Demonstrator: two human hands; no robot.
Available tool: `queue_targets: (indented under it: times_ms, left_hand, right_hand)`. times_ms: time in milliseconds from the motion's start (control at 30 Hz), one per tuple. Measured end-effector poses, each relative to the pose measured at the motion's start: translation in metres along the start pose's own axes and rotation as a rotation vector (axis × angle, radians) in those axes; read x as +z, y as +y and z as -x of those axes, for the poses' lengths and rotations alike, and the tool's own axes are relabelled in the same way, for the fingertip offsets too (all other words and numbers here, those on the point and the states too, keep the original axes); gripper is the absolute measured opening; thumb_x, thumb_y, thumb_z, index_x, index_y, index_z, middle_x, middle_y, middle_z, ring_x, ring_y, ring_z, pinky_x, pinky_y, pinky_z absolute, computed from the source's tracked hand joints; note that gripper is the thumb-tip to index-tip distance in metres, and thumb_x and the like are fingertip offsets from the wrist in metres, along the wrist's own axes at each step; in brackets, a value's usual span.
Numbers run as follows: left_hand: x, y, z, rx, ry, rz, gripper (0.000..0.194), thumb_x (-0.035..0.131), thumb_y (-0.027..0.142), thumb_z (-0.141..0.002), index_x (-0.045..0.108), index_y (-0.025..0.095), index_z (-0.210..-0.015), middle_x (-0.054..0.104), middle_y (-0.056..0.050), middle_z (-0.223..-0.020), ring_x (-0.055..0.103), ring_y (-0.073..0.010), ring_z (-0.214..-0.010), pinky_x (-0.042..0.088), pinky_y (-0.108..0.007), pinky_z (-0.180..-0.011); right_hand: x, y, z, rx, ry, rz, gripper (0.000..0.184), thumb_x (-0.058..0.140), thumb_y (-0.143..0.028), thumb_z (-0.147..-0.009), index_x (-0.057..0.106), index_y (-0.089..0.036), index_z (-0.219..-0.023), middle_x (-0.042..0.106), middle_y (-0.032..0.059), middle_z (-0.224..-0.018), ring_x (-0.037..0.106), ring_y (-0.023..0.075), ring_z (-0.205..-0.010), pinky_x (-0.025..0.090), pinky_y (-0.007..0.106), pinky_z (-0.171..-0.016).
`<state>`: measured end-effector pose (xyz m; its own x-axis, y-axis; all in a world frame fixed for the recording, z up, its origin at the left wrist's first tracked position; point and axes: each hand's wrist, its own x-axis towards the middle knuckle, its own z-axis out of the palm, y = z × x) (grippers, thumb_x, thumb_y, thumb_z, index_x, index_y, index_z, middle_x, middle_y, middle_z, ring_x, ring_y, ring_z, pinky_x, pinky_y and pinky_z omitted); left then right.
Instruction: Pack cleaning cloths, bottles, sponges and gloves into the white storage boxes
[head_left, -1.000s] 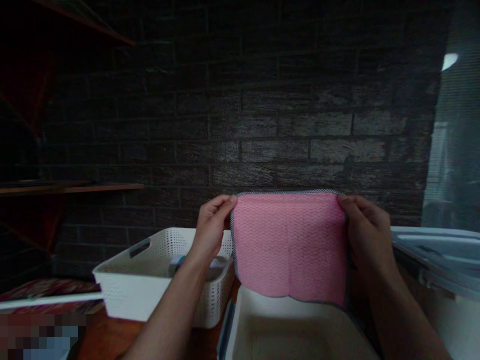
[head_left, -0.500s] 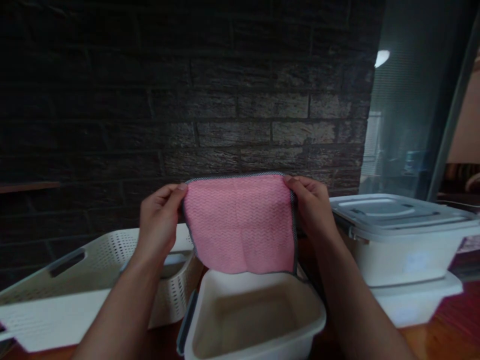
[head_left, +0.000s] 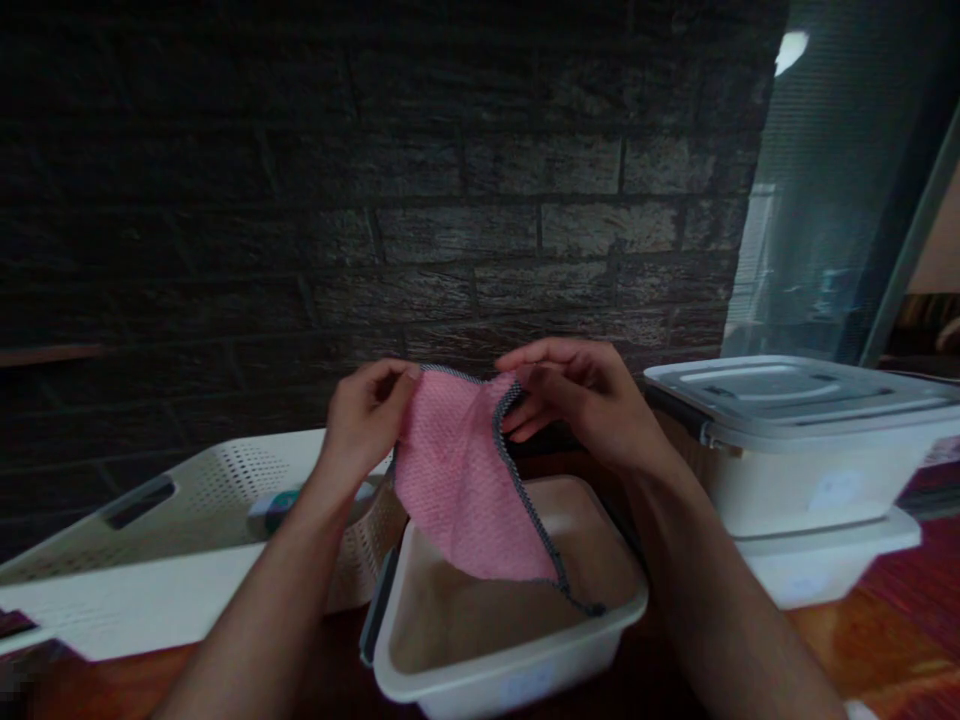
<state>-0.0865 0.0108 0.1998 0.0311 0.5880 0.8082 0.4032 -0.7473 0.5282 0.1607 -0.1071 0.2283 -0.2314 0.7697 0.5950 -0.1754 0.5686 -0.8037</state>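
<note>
A pink textured cleaning cloth (head_left: 457, 470) with a dark checked edge hangs from both hands. My left hand (head_left: 371, 415) pinches its upper left corner between thumb and fingers. At the upper right, my right hand (head_left: 581, 395) grips the other corner with thumb and index finger, its remaining fingers spread behind the cloth. The cloth is partly folded, and its lower right corner dangles inside the open white storage box (head_left: 510, 690). That box has a dark latch on its left side, and the part of its inside that shows holds nothing else.
At left is a white perforated basket (head_left: 135, 600) with a white and green item (head_left: 277, 510) inside. Two lidded white boxes (head_left: 795, 480) are stacked at right. A dark brick wall (head_left: 465, 230) rises behind, and a glass panel (head_left: 810, 220) stands at the far right.
The cloth was stretched flat between my hands; now they are closer together and it is folding and sagging. My right hand has moved left. The view has shifted slightly.
</note>
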Motion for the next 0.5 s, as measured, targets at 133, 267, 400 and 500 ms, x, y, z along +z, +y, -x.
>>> queue_targets:
  times_ms: [133, 267, 400, 500]
  left_hand:
    - [-0.005, 0.021, 0.006, 0.078, 0.003, -0.119, 0.03, 0.057, 0.046, -0.098, 0.073, 0.022, -0.108, 0.07, -0.006, -0.106, 0.062, -0.023, -0.101, 0.046, -0.034, -0.087]
    - [-0.017, 0.067, 0.027, 0.051, -0.158, 0.037, 0.028, 0.05, 0.047, -0.101, 0.066, 0.024, -0.103, 0.063, -0.002, -0.092, 0.059, -0.0205, -0.089, 0.045, -0.032, -0.079]
    - [-0.012, 0.111, 0.061, 0.07, -0.43, -0.153, 0.032, 0.07, 0.036, -0.087, 0.057, 0.026, -0.114, 0.063, -0.003, -0.107, 0.06, -0.0233, -0.096, 0.048, -0.035, -0.081]
    - [-0.005, 0.125, 0.075, 0.117, -0.41, -0.306, 0.036, 0.066, 0.022, -0.085, 0.054, 0.026, -0.118, 0.06, -0.005, -0.114, 0.059, -0.0273, -0.106, 0.048, -0.04, -0.088]
  right_hand:
    - [0.004, 0.001, 0.007, -0.051, -0.104, 0.115, 0.026, 0.069, -0.025, -0.09, 0.069, -0.019, -0.115, 0.078, 0.0041, -0.094, 0.076, 0.0208, -0.086, 0.061, 0.034, -0.076]
    - [0.003, 0.0, 0.011, -0.273, -0.01, 0.619, 0.016, 0.067, -0.033, -0.095, 0.077, -0.02, -0.095, 0.069, 0.0021, -0.079, 0.065, 0.0158, -0.071, 0.049, 0.029, -0.064]
    - [0.007, -0.006, 0.011, -0.563, 0.109, 0.908, 0.014, 0.076, -0.027, -0.088, 0.075, -0.018, -0.077, 0.06, 0.0059, -0.091, 0.06, 0.0181, -0.087, 0.046, 0.031, -0.074]
    - [0.008, -0.008, 0.011, -0.576, 0.122, 0.852, 0.009, 0.072, -0.023, -0.089, 0.07, -0.017, -0.082, 0.063, 0.0072, -0.101, 0.061, 0.0191, -0.094, 0.047, 0.031, -0.083]
